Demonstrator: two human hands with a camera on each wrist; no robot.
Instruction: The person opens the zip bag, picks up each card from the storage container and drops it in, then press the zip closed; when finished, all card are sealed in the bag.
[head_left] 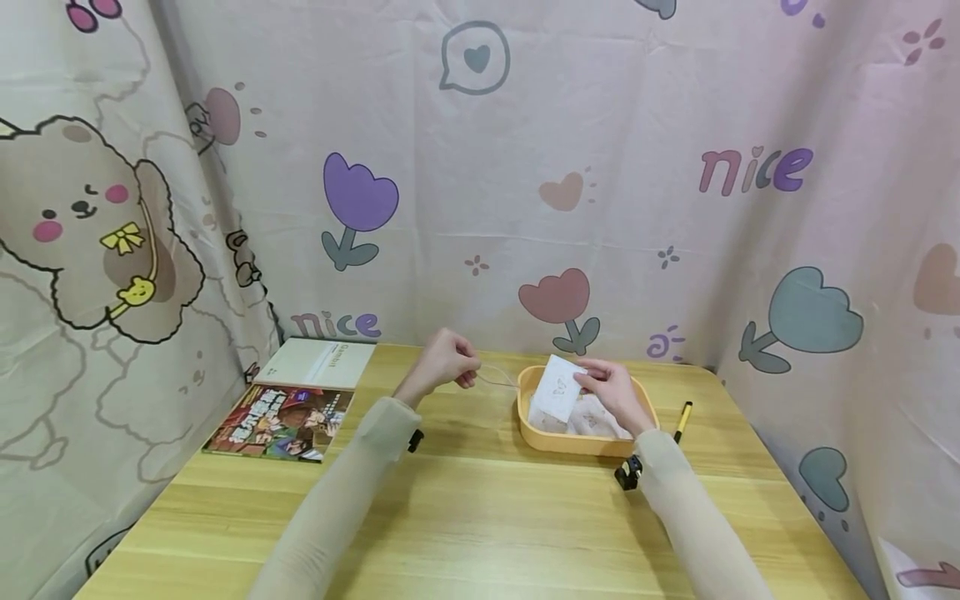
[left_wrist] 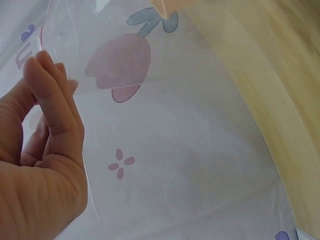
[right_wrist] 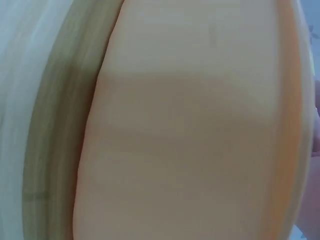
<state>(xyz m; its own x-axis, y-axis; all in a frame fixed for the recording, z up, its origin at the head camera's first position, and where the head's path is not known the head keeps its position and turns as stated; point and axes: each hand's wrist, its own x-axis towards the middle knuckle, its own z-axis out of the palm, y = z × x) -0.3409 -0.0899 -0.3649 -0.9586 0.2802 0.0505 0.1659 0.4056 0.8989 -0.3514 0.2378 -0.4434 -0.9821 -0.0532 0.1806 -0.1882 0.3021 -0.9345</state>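
Observation:
My left hand point(head_left: 447, 358) is raised over the table, left of a yellow-orange basket point(head_left: 577, 444). Its thumb and fingers pinch a thin, see-through plastic film point(head_left: 497, 375), whose faint edges run towards the basket's left rim. In the left wrist view the left hand point(left_wrist: 52, 135) is close up, with the film's outline barely visible. Above the basket, my right hand point(head_left: 615, 392) holds a flat white packet point(head_left: 557, 389) with a small print by its upper right edge. White printed pieces point(head_left: 596, 417) lie inside the basket. The basket's wall point(right_wrist: 190, 125) fills most of the right wrist view.
A pale book point(head_left: 315, 363) and a colourful comic-style book point(head_left: 281, 422) lie at the table's left edge. Right of the basket is a yellow-and-black pen point(head_left: 683, 421). A printed curtain point(head_left: 480, 208) hangs behind the wooden table point(head_left: 480, 517).

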